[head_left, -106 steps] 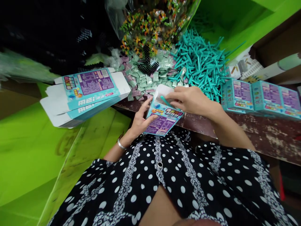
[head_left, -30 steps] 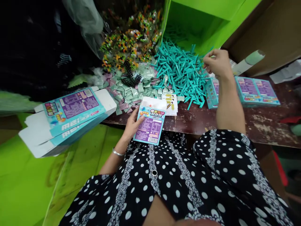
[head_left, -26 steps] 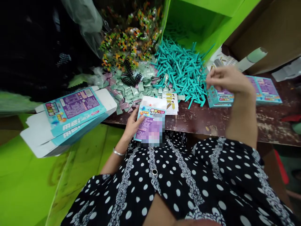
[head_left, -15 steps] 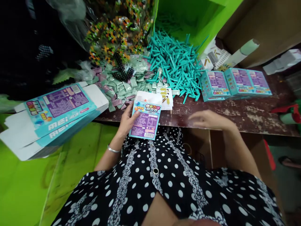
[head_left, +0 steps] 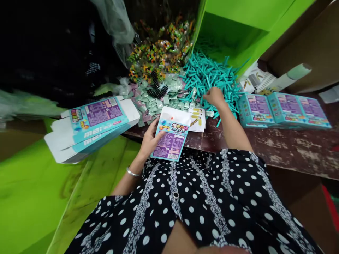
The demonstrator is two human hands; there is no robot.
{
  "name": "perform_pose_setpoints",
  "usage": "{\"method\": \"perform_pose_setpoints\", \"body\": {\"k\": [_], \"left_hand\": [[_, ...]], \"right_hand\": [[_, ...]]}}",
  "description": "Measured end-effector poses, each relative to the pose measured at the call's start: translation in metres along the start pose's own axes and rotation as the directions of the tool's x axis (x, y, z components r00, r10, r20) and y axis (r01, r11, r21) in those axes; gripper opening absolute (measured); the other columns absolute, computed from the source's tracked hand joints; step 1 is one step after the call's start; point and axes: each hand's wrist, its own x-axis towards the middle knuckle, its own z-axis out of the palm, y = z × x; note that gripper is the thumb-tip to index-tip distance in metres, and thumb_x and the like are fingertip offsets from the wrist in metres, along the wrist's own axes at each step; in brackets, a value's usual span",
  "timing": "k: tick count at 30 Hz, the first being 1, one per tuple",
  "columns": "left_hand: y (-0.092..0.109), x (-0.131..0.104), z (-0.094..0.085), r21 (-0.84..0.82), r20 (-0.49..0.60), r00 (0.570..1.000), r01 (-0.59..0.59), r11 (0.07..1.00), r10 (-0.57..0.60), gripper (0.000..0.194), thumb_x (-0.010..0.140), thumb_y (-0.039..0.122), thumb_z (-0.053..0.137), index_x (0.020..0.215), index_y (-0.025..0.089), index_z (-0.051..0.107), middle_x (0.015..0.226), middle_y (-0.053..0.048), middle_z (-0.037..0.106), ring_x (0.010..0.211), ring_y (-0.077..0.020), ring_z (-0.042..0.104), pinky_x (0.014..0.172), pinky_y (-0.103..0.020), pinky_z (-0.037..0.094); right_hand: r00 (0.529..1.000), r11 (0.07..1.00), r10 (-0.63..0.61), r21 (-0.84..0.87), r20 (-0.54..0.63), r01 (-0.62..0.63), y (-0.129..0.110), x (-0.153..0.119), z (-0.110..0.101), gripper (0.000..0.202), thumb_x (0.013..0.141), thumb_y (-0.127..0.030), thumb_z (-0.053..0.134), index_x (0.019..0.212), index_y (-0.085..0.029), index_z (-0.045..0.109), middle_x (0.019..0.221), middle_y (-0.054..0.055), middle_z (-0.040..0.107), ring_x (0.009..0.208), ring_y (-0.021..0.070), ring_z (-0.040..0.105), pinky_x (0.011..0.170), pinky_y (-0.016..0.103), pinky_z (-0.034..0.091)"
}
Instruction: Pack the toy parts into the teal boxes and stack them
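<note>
My left hand (head_left: 151,141) is closed round the left edge of a small blue and purple printed box (head_left: 169,143), its white top flap raised. A metal bangle is on that wrist. My right hand (head_left: 214,97) is at the front of a heap of teal plastic sticks (head_left: 203,72), fingers bent together; what is between them is hidden. Left of that hand lies a spread of small pale green and pink packets (head_left: 156,102), with black perforated pieces (head_left: 156,90) on top. Printed cards (head_left: 198,120) lie on the table edge just behind the box.
Flattened box blanks (head_left: 95,121) lie stacked at left. Filled-out boxes (head_left: 256,109) stand in a row on the worn brown table (head_left: 283,148) at right. Behind are bags of orange, green and black pieces (head_left: 159,53), a green bin (head_left: 238,21) and a paper roll (head_left: 299,72).
My right hand has moved from above the table edge forward and left into the teal sticks, its fingers now drawn together. The left hand still holds the box. The view has shifted left.
</note>
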Motion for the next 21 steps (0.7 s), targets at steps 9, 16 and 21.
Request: {"method": "perform_pose_setpoints", "body": {"k": [9, 16, 21], "left_hand": [[0.012, 0.004, 0.023, -0.045, 0.092, 0.996, -0.008, 0.999, 0.012, 0.081, 0.097, 0.057, 0.085, 0.168, 0.030, 0.057, 0.159, -0.013, 0.071, 0.137, -0.0365, 0.074, 0.126, -0.059, 0.057], [0.031, -0.008, 0.024, 0.004, 0.055, 0.995, -0.088, 0.996, 0.087, 0.082, 0.097, 0.058, 0.084, 0.169, 0.030, 0.056, 0.129, -0.011, 0.081, 0.117, -0.0333, 0.078, 0.114, -0.057, 0.063], [0.033, -0.013, 0.020, -0.017, -0.029, 0.990, -0.136, 0.991, 0.135, 0.082, 0.099, 0.062, 0.082, 0.170, 0.030, 0.054, 0.127, -0.009, 0.079, 0.111, -0.0304, 0.078, 0.109, -0.052, 0.064]], "right_hand": [[0.930, 0.788, -0.368, 0.539, 0.025, 0.297, -0.036, -0.095, -0.066, 0.044, 0.098, -0.068, 0.073, 0.088, -0.026, 0.071, 0.084, 0.008, 0.078, 0.071, 0.0233, 0.073, 0.065, 0.039, 0.058], [0.729, 0.775, -0.596, 0.477, 0.336, 0.414, -0.097, -0.130, -0.064, 0.050, 0.099, -0.061, 0.075, 0.069, -0.022, 0.064, 0.069, 0.002, 0.072, 0.059, 0.0149, 0.066, 0.065, 0.035, 0.053], [0.744, 0.750, -0.608, 0.506, 0.276, 0.425, -0.095, -0.136, -0.074, 0.045, 0.099, -0.058, 0.075, 0.072, -0.022, 0.068, 0.069, 0.002, 0.071, 0.059, 0.0147, 0.066, 0.062, 0.033, 0.048]]}}
